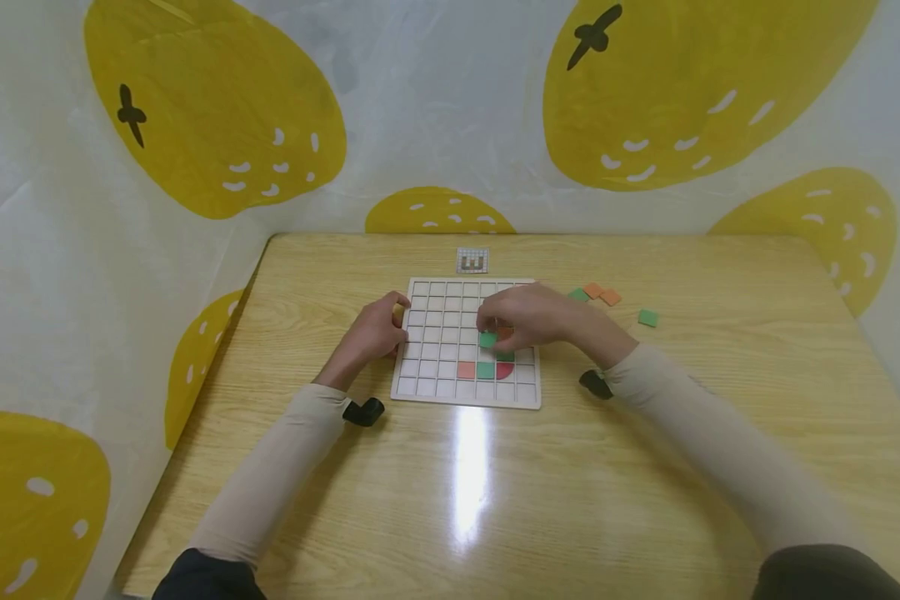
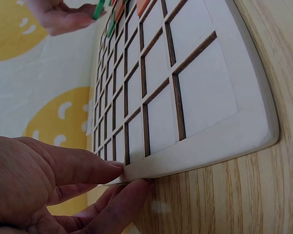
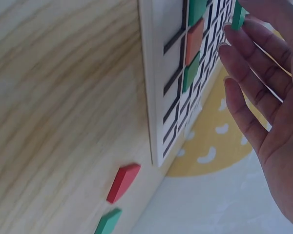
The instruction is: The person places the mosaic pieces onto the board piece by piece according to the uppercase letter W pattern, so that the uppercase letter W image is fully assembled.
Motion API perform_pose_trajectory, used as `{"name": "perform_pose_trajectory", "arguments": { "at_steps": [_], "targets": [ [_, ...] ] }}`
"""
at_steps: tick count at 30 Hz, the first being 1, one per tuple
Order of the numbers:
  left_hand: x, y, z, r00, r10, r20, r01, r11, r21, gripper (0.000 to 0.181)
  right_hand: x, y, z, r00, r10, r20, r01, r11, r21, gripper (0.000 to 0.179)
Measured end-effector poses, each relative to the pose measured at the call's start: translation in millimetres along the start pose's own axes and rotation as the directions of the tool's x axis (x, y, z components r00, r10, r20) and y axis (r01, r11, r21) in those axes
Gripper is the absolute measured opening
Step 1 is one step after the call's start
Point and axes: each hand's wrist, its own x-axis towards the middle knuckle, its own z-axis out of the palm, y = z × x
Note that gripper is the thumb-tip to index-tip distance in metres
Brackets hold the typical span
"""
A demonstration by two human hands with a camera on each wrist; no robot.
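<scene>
A white gridded board [image 1: 426, 333] lies on the wooden table. My left hand [image 1: 378, 327] holds its left edge; in the left wrist view the thumb [image 2: 95, 168] lies on the rim and a finger is against the side. Over the right half of the board, my right hand [image 1: 531, 315] pinches a green square tile [image 3: 238, 17] between thumb and fingertip, its other fingers spread. Below that hand, a salmon tile [image 1: 466, 370], a green tile [image 1: 485, 370] and a red rounded tile [image 1: 505, 371] fill neighbouring cells. More tiles, including an orange one [image 3: 194, 43], are partly covered by the hand.
Behind the board lies a small card [image 1: 472, 260] with a gridded pattern. Loose tiles lie to the right: a green one [image 1: 648, 317], an orange one [image 1: 610, 297] and others, with a red one [image 3: 123, 183] near the board's corner. A fruit-print sheet [image 1: 435, 108] hangs behind the table.
</scene>
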Motion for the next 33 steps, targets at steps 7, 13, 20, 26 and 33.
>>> {"name": "perform_pose_trajectory", "arguments": {
  "at_steps": [7, 13, 20, 26, 33],
  "targets": [
    [0.6, -0.7, 0.0, 1.000, 0.000, 0.002, 0.000, 1.000, -0.007, 0.051, 11.6, -6, 4, 0.999, -0.032, 0.009, 0.032, 0.999, -0.002, 0.024],
    [0.1, -0.6, -0.5, 1.000, 0.005, -0.001, -0.005, 1.000, -0.002, 0.052, 18.7, -11, 8, 0.999, -0.025, 0.032, 0.024, 1.000, 0.008, 0.026],
    [0.1, -1.7, -0.3, 1.000, 0.026, 0.001, -0.026, 1.000, 0.011, 0.051, 25.3, -15, 12, 0.998, -0.012, 0.054, 0.014, 0.999, -0.040, 0.025],
    [-0.3, -1.8, 1.0, 1.000, 0.024, -0.006, -0.024, 1.000, 0.008, 0.051, 29.2, -18, 16, 0.996, -0.017, 0.084, 0.021, 0.998, -0.052, 0.025],
    [-0.5, -2.4, 2.1, 1.000, 0.016, -0.009, -0.016, 1.000, 0.001, 0.052, 29.3, -19, 18, 0.996, -0.043, 0.080, 0.051, 0.994, -0.094, 0.025]
  ]
}}
